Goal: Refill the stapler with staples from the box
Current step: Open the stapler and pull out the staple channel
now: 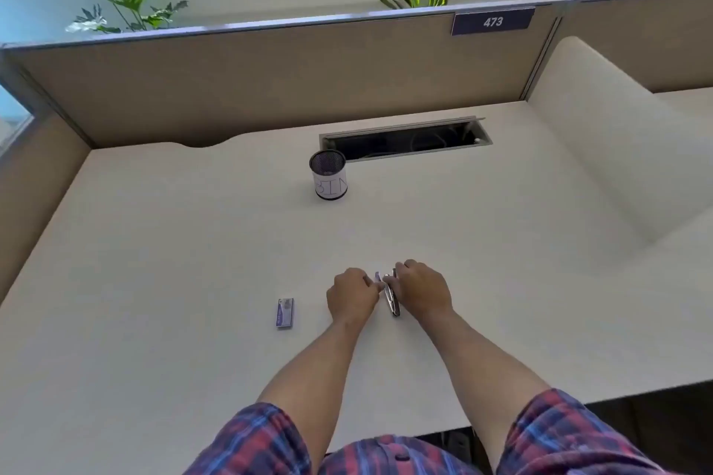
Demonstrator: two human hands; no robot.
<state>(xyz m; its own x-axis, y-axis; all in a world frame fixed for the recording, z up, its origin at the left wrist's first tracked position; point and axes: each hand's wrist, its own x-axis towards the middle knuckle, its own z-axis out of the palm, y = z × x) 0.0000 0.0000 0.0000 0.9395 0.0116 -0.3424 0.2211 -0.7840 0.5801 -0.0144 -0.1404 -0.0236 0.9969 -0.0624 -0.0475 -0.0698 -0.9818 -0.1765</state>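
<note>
The stapler (392, 295) lies on the pale surface (193, 243) between my two hands, its dark and silver body running away from me, its near end just past my right wrist. My right hand (422, 287) curls round it from the right side, the fingers (405, 266) bent over its far end and gripping it. My left hand (352, 295) is drawn into a loose fist just to the left of the stapler, its fingers pinched at something small and pale purple (378, 277) at the stapler's top; what that piece is I cannot tell, for it is too small and blurred. The box of staples (285, 313) lies flat on the surface to the left of my left hand, apart from it, purple with a grey patch at its far end. Well beyond my fingers stands a black mesh cup (328, 174) wrapped in a white paper label, just in front of an open cable slot (405, 141) in the surface.
</note>
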